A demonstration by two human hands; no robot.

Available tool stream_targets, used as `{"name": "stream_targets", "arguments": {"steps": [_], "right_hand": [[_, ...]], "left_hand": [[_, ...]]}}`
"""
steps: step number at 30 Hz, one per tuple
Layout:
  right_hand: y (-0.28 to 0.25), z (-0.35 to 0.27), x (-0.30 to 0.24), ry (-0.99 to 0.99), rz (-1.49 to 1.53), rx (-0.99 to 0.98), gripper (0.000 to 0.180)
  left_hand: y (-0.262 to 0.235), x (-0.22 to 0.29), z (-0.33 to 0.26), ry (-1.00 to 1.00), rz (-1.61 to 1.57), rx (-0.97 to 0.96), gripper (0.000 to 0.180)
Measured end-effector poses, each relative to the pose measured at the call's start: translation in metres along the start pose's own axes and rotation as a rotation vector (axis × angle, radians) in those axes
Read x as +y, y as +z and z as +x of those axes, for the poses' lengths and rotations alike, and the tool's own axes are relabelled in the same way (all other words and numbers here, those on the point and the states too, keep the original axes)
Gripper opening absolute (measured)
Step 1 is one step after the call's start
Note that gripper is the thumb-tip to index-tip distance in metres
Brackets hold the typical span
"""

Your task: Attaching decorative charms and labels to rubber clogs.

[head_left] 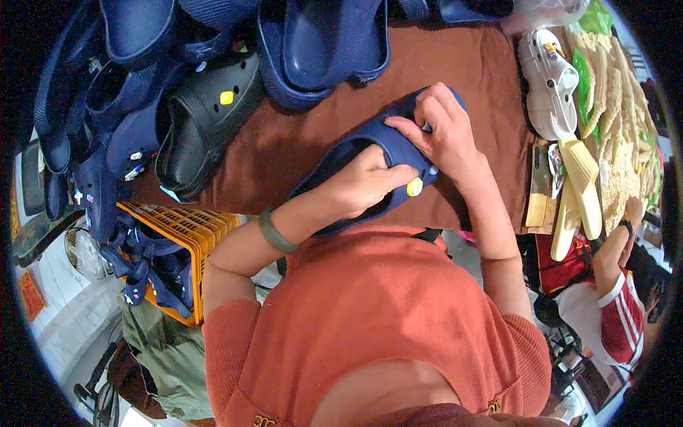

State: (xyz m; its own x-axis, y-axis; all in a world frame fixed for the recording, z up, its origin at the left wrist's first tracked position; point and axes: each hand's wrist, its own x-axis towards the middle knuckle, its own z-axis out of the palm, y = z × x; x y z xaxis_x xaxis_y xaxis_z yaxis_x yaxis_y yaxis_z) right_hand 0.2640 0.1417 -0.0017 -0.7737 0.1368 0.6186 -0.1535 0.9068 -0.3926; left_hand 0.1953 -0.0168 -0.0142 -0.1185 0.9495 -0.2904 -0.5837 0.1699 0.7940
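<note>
A navy blue clog (pixel 408 153) lies tilted on the brown cloth before me, its toe pointing away to the right. My left hand (pixel 366 181) reaches into the foot opening, and its thumb presses the outside of the upper beside a round yellow-and-white charm (pixel 415 187). Over the toe, my right hand (pixel 448 135) is closed, fingers bent and thumb against the upper by the holes. Whether a small piece sits under those fingers is hidden. Left of the clog rests a black clog (pixel 203 128) with a yellow charm (pixel 226 98).
Navy clogs (pixel 139 32) crowd the back and left of the brown cloth (pixel 455 57). An orange crate (pixel 206 238) of navy footwear stands at lower left. At right are a white clog (pixel 546 85), pale yellow slides (pixel 580 171) and another person's arm (pixel 613 252).
</note>
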Motion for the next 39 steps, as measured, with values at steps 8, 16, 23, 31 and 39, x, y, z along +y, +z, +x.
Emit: {"name": "stream_targets", "arguments": {"steps": [8,16,23,31,39], "right_hand": [[-0.022,-0.005,0.01,0.571,0.363,0.129,0.014],[-0.076,-0.019,0.031,0.342,0.407,-0.338,0.034],[-0.056,-0.015,0.019,0.201,0.107,-0.507,0.054],[-0.054,-0.012,0.021,0.175,0.177,-0.536,0.036],[-0.04,-0.02,0.026,0.205,0.226,-0.481,0.026]], "left_hand": [[0.005,0.022,0.0,0.073,0.194,-0.001,0.033],[0.01,0.032,0.0,0.088,0.134,0.132,0.031],[0.009,0.026,0.001,0.08,0.068,0.153,0.029],[0.007,0.019,0.005,0.076,-0.065,0.195,0.028],[-0.002,0.011,0.012,0.132,-0.093,0.216,0.028]]}}
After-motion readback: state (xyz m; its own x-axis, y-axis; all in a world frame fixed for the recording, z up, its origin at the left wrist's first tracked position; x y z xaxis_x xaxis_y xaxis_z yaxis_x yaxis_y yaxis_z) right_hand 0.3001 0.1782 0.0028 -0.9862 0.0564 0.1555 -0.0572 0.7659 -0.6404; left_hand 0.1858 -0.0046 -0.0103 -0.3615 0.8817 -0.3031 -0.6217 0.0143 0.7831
